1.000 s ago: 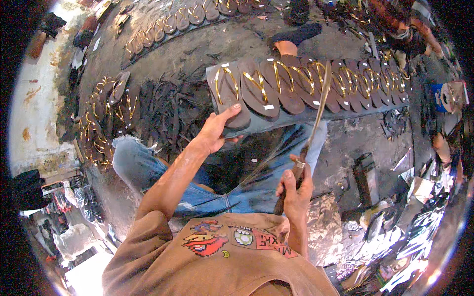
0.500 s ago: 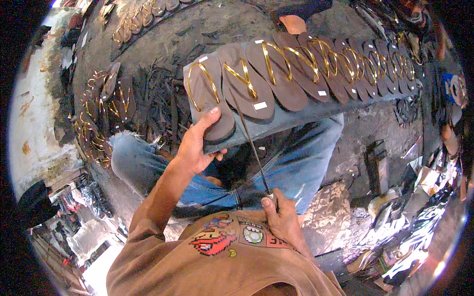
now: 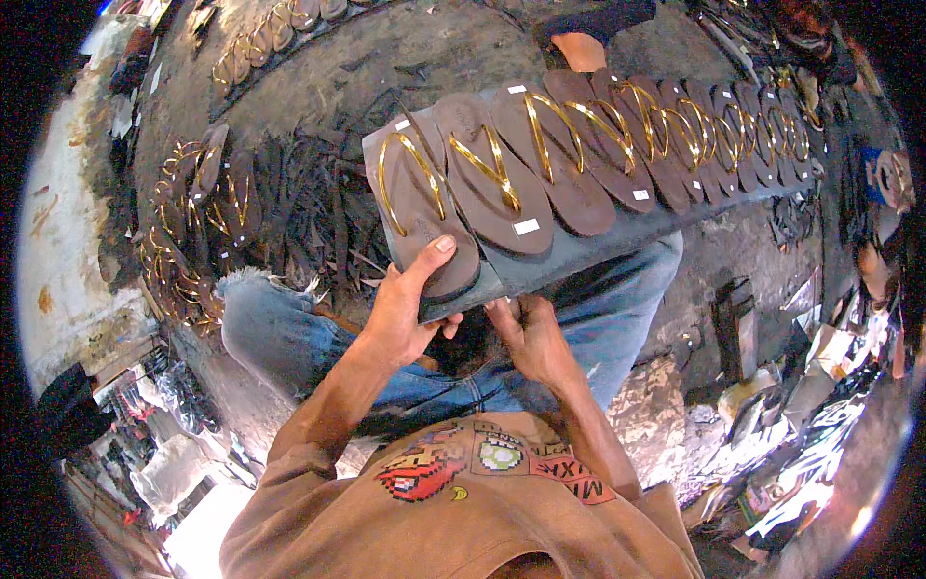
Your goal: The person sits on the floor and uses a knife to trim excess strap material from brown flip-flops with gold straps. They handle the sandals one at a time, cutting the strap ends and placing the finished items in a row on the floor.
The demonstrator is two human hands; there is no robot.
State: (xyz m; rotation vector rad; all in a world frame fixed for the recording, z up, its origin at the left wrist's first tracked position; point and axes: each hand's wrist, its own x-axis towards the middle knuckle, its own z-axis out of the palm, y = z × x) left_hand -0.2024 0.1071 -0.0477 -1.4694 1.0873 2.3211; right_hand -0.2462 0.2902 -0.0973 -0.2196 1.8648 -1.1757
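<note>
A long grey sheet, probably rubber, lies slanting across my lap with a row of brown flip-flops with gold straps on it. My left hand grips its near left corner, thumb pressed on the heel of the end flip-flop and fingers underneath. Close by, my right hand is curled at the sheet's near edge, fingertips partly hidden below it. The long thin knife is mostly out of sight. A narrow dark line past the sheet's far edge may be its tip. A straight seam runs between the first two flip-flops.
More gold-strapped flip-flops lie piled on the left, beside dark strip scraps. Another row of flip-flops is at the far left. A person's foot rests just beyond the sheet. Clutter and papers lie to the right.
My right hand has moved up and forward to the sheet's near edge; the blade that lay across the sheet no longer shows there. The sheet's left end has shifted slightly right and nearer.
</note>
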